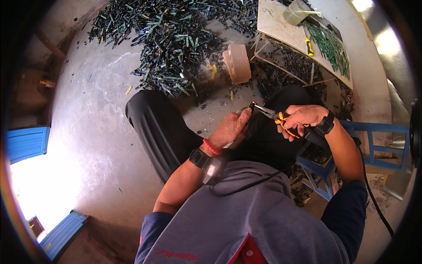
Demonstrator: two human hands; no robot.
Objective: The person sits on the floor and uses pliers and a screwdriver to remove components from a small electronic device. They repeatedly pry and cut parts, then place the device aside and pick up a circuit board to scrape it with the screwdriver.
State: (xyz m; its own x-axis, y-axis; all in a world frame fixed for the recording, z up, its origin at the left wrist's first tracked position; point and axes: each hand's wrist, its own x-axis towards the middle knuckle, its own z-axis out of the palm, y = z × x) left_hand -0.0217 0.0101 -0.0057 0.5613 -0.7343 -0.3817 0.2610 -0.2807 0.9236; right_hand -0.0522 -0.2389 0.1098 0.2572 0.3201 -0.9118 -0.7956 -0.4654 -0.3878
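My right hand [303, 121] is closed around the orange-and-black handles of a pair of long-nose pliers [266, 111]. The jaws of the pliers meet the end of a small dark piece [252, 105], which my left hand [231, 128] pinches between thumb and fingers. The rest of that piece is mostly hidden by my left hand, so I cannot make out its kind. Both hands are held above my lap, close together.
A big heap of dark and green strips [171, 44] covers the floor ahead. Beside it sits a brick-like block [238, 64]. On a low table [281, 22] at the right are a plastic cup [295, 12], a yellow-and-black screwdriver [309, 47] and green strips [329, 48]. A blue frame [373, 127] stands at my right.
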